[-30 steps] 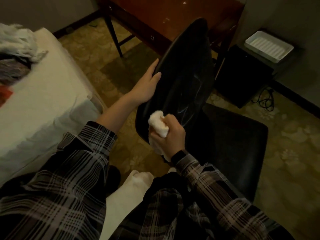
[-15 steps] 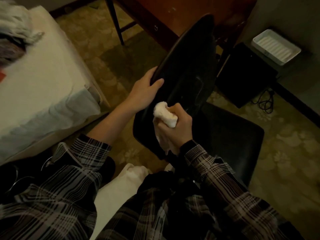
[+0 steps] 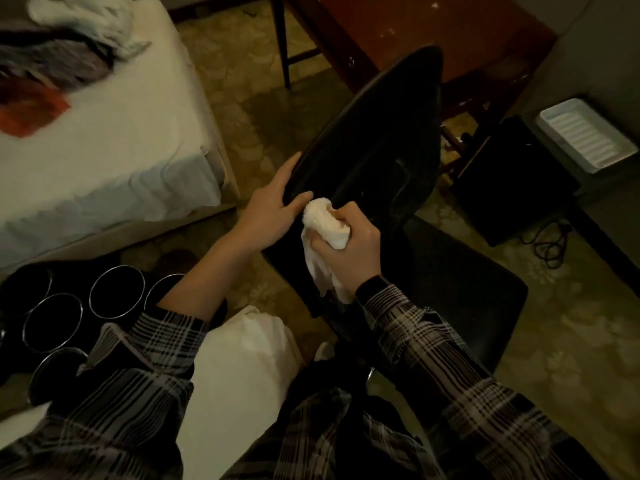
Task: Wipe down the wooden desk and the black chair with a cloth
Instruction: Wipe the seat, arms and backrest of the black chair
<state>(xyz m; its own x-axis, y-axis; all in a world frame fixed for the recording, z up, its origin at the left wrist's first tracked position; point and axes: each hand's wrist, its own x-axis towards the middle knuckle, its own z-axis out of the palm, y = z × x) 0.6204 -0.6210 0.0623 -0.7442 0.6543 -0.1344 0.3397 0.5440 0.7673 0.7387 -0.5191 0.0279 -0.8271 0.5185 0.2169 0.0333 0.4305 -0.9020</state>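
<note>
My left hand (image 3: 268, 211) grips the edge of the black chair (image 3: 374, 168) backrest, thumb on its face. My right hand (image 3: 349, 242) clutches the bunched white cloth (image 3: 325, 225) against the backrest, just beside that thumb. The wooden table (image 3: 433, 32) stands behind the chair.

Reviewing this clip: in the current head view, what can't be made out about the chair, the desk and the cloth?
- Wooden desk: cut off by the top edge; most of its top is out of frame.
- Black chair: how clean the backrest is, lost in dim light; the base is hidden behind the person's sleeves.
- Cloth: partly hidden inside the right hand.
- Left hand: its fingers curl behind the backrest edge.
- Clothes on the bed: blurred.
</note>
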